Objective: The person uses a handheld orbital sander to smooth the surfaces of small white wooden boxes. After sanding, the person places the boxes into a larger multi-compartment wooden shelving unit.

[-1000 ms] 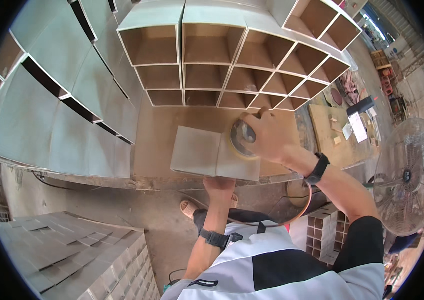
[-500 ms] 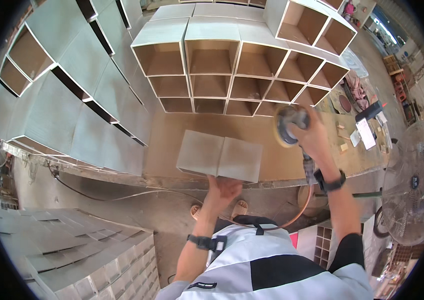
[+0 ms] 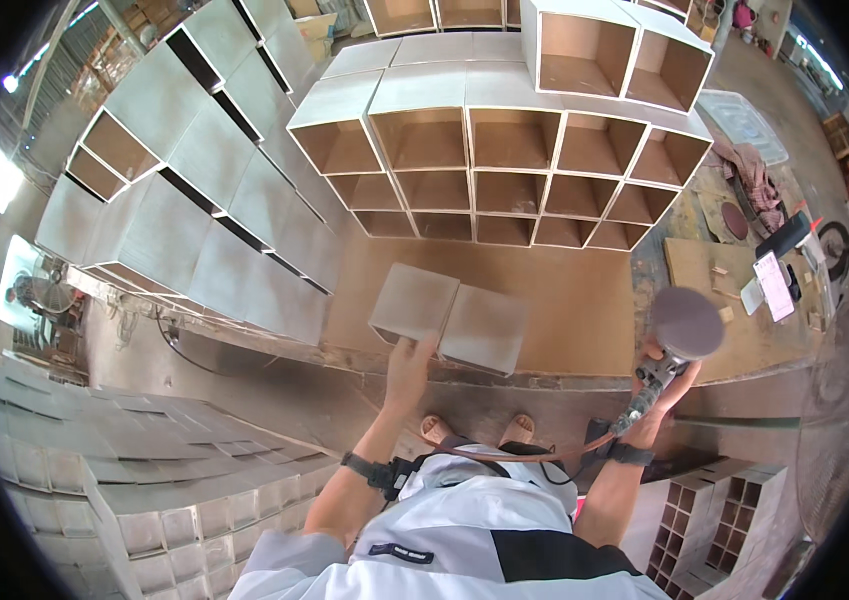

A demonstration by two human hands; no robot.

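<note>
Two white-grey wooden boxes lie side by side on the worktable, a left box (image 3: 414,298) and a right box (image 3: 485,328). Their near edges do not line up. At the near edge of the left box, my left hand (image 3: 408,374) grips it with bent fingers; the fingertips are partly hidden against it. My right hand (image 3: 666,385) is closed round a pneumatic sander (image 3: 656,374), held beyond the boxes to the right. The sander's round purple-grey disc (image 3: 687,322) is turned upward, and an orange-brown hose (image 3: 584,447) runs from it past my body.
Behind the boxes stands a stack of open white cubbies (image 3: 513,138). Tall white panels or cabinets (image 3: 206,200) rise on the left. A phone (image 3: 772,285), wood bits and cloth (image 3: 752,185) lie at the right. A blurred fan (image 3: 834,410) stands beside the table; more units are stacked lower left.
The sander has moved right and toward me, its disc turned up. My left hand has shifted to the left box, which now sits offset from the right one. The view has shifted.
</note>
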